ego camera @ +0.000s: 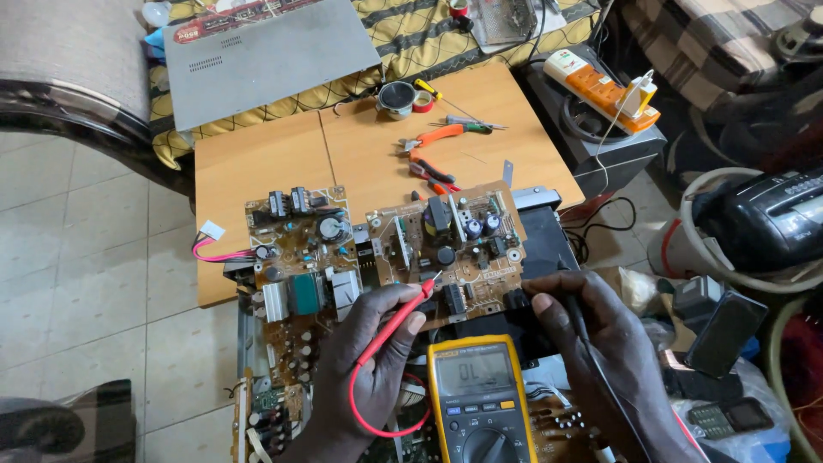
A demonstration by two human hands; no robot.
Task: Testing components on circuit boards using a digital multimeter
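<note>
Over the wooden counter (257, 163), the left hand (364, 360) pinches the red probe (403, 319), tip on the right-hand circuit board (446, 244), while the right hand (600, 339) clamps the black probe (573, 313) at the board's edge. A reading seems in hand above the yellow multimeter (480, 403); next calls for steady tips

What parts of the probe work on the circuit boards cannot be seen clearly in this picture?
- Head view: the black probe tip is hidden under the right hand, so its contact point cannot be told.
- The exact part that the red probe, held in the left hand, touches on the right circuit board is too small to make out.
- The yellow multimeter dial is cut off by the bottom edge.
</note>
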